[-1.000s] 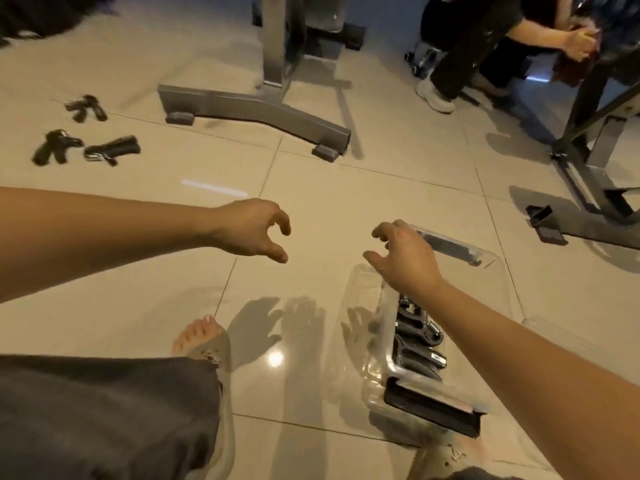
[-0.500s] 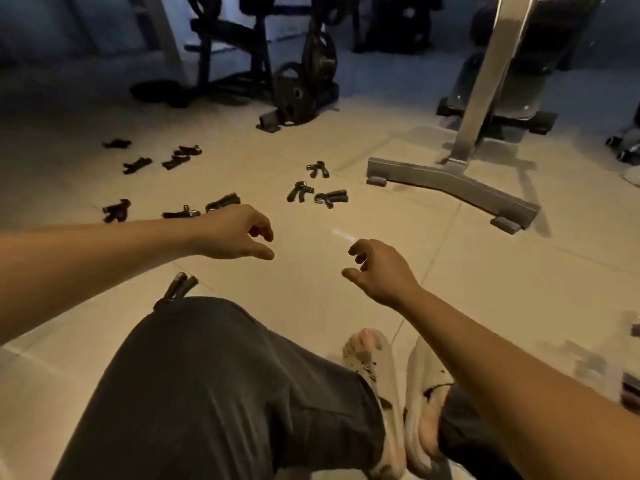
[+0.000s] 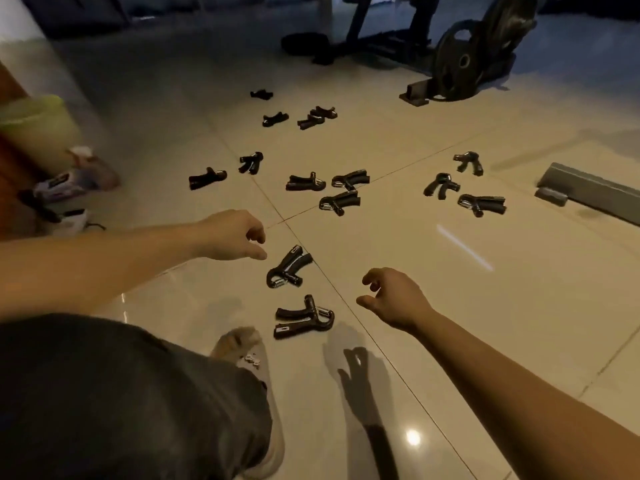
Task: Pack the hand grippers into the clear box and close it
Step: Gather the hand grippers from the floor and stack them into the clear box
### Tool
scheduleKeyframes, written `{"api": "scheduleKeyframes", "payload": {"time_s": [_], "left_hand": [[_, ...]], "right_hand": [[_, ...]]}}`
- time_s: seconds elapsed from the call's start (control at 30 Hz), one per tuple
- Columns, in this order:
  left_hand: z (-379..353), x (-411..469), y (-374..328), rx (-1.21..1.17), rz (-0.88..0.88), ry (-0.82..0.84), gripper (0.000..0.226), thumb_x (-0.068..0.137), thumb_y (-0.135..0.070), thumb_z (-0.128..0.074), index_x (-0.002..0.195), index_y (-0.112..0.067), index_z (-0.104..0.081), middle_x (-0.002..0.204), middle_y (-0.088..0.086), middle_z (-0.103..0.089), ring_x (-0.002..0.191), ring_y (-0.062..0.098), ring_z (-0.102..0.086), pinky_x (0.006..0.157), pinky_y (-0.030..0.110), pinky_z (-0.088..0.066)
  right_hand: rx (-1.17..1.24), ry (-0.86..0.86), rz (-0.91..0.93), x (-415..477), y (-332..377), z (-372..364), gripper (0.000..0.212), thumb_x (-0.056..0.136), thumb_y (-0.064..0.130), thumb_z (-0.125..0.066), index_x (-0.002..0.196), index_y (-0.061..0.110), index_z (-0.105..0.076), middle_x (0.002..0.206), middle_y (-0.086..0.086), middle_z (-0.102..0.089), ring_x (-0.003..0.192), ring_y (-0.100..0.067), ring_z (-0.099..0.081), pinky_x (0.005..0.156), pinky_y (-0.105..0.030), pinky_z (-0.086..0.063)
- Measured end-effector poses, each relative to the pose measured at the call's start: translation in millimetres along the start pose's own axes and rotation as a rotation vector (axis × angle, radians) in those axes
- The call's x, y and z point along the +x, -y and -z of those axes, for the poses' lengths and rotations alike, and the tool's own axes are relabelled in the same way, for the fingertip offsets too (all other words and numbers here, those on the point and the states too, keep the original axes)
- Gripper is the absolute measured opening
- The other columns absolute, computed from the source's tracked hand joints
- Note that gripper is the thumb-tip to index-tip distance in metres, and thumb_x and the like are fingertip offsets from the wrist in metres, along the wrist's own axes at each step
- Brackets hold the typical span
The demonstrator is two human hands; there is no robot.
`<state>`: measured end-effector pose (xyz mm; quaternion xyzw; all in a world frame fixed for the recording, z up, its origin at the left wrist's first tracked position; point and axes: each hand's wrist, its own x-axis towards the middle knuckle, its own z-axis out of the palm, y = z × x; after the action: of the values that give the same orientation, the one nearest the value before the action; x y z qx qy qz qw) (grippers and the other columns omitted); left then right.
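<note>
1. My grey trouser leg [image 3: 121,393] and sandalled foot [image 3: 242,344] sit lowest in view, left of and nearer than the nearest hand gripper [image 3: 304,318]. That one is my landmark and lies flat on the tiled floor [image 3: 485,306].
2. My right hand [image 3: 394,299] hovers just right of the landmark. Its fingers are loosely curled with the thumb apart. It holds nothing and touches nothing.
3. A second hand gripper [image 3: 287,268] lies just beyond the landmark, apart from it.
4. My left hand [image 3: 232,235] is beyond and left of the landmark. Its fingers hang loosely curled and it is empty. The thumb tip is near the second hand gripper, with a gap between them.
5. A cluster of three grippers [image 3: 339,200] lies farther beyond the landmark, close together.
6. A pair of grippers [image 3: 207,178] lies beyond and left of the landmark, and a trio of grippers [image 3: 441,185] lies beyond and well right of it.
7. The grey steel bar [image 3: 588,192] is far right of the landmark.
8. Some shoes [image 3: 76,174] and a green bin [image 3: 34,126] are far left of it, both blurred.
9. The far grippers [image 3: 317,117] are scattered well beyond the landmark.
10. A weight plate [image 3: 457,62] on a dark rack is farthest out, beyond and right of the landmark.
</note>
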<state>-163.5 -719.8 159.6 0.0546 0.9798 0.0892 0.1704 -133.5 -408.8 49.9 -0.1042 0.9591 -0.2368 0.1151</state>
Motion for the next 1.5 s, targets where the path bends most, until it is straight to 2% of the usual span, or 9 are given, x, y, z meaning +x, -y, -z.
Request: {"api": "scheduleKeyframes", "payload": {"time_s": [0.13, 0.27, 0.43, 0.53, 0.67, 1.0, 1.2, 1.37, 1.5], "left_hand": [[-38.8, 31.1, 66.2, -0.096, 0.065, 0.062, 0.047, 0.085, -0.045, -0.075, 0.124, -0.020, -0.065, 0.120, -0.003, -0.063, 0.107, 0.014, -0.059, 0.088, 0.029, -0.050], [-78.3, 66.6, 100.9, -0.241, 0.080, 0.003, 0.059, 0.078, -0.048, -0.080, 0.128, -0.022, -0.062, 0.118, -0.006, -0.063, 0.103, 0.010, -0.060, 0.088, 0.031, -0.053], [-138.4, 112.4, 110.7, -0.359, 0.099, -0.010, 0.068, 0.076, -0.053, -0.080, 0.134, -0.023, -0.059, 0.116, -0.007, -0.063, 0.101, 0.009, -0.060, 0.088, 0.034, -0.053], [-168.0, 138.7, 107.9, -0.401, 0.114, -0.024, 0.070, 0.077, -0.054, -0.079, 0.135, -0.023, -0.058, 0.116, -0.007, -0.061, 0.100, 0.011, -0.059, 0.089, 0.037, -0.053], [-191.8, 175.1, 102.0, -0.403, 0.113, -0.042, 0.078, 0.077, -0.058, -0.077, 0.141, -0.021, -0.051, 0.119, -0.002, -0.057, 0.105, 0.016, -0.060, 0.087, 0.037, -0.053], [-222.4, 237.5, 75.4, -0.297, 0.179, -0.102, 0.083, 0.070, -0.060, -0.079, 0.139, -0.024, -0.049, 0.107, 0.005, -0.050, 0.100, 0.024, -0.051, 0.090, 0.038, -0.046], [-217.5, 233.1, 75.0, -0.436, 0.141, -0.079, 0.081, 0.074, -0.031, -0.082, 0.147, -0.030, -0.046, 0.110, 0.002, -0.044, 0.097, 0.019, -0.053, 0.085, 0.025, -0.045], [-161.4, 212.0, 56.4, -0.540, 0.007, -0.096, 0.083, 0.074, -0.033, -0.085, 0.148, -0.032, -0.047, 0.106, -0.005, -0.045, 0.096, 0.013, -0.054, 0.085, 0.022, -0.043], [-87.6, 181.2, 23.0, -0.531, -0.105, -0.133, 0.082, 0.073, -0.034, -0.086, 0.147, -0.031, -0.050, 0.114, -0.005, -0.054, 0.102, 0.013, -0.056, 0.094, 0.029, -0.049]], "right_hand": [[-0.037, 0.148, 0.040, 53.7, 23.8, -58.3, 0.053, 0.087, 0.045, -0.070, 0.134, 0.024, -0.058, 0.123, -0.002, -0.057, 0.103, -0.021, -0.060, 0.084, -0.034, -0.050], [-0.082, 0.271, 0.095, 87.1, 38.3, -113.4, 0.068, 0.081, 0.045, -0.075, 0.142, 0.031, -0.050, 0.132, -0.003, -0.047, 0.116, -0.024, -0.053, 0.090, -0.035, -0.050], [-0.222, 0.399, 0.130, 103.6, 29.9, -163.8, 0.082, 0.083, 0.044, -0.073, 0.153, 0.035, -0.031, 0.152, -0.011, -0.033, 0.135, -0.032, -0.039, 0.112, -0.042, -0.037], [-0.282, 0.336, 0.199, 107.6, 19.4, -182.9, 0.068, 0.086, 0.042, -0.067, 0.147, 0.034, -0.038, 0.140, -0.008, -0.043, 0.125, -0.029, -0.045, 0.104, -0.042, -0.042], [-0.287, 0.272, 0.265, 115.0, 5.0, -190.2, 0.053, 0.078, 0.042, -0.070, 0.128, 0.031, -0.056, 0.114, -0.004, -0.055, 0.101, -0.025, -0.055, 0.081, -0.038, -0.051], [-0.295, 0.208, 0.154, 127.8, -43.2, -167.1, 0.064, 0.066, 0.045, -0.082, 0.123, 0.031, -0.058, 0.099, -0.001, -0.056, 0.084, -0.021, -0.056, 0.066, -0.030, -0.049], [-0.261, 0.230, 0.119, 119.4, -46.9, -159.5, 0.058, 0.075, 0.043, -0.076, 0.127, 0.028, -0.055, 0.106, -0.002, -0.054, 0.092, -0.022, -0.055, 0.069, -0.032, -0.052], [-0.301, 0.186, 0.119, 113.7, -47.0, -105.5, 0.060, 0.082, 0.041, -0.072, 0.137, 0.029, -0.049, 0.117, -0.004, -0.051, 0.105, -0.023, -0.051, 0.077, -0.033, -0.053], [-0.302, 0.064, 0.169, 102.8, -36.7, -32.8, 0.052, 0.085, 0.037, -0.074, 0.132, 0.029, -0.052, 0.113, -0.002, -0.050, 0.103, -0.021, -0.050, 0.074, -0.032, -0.051]]}}
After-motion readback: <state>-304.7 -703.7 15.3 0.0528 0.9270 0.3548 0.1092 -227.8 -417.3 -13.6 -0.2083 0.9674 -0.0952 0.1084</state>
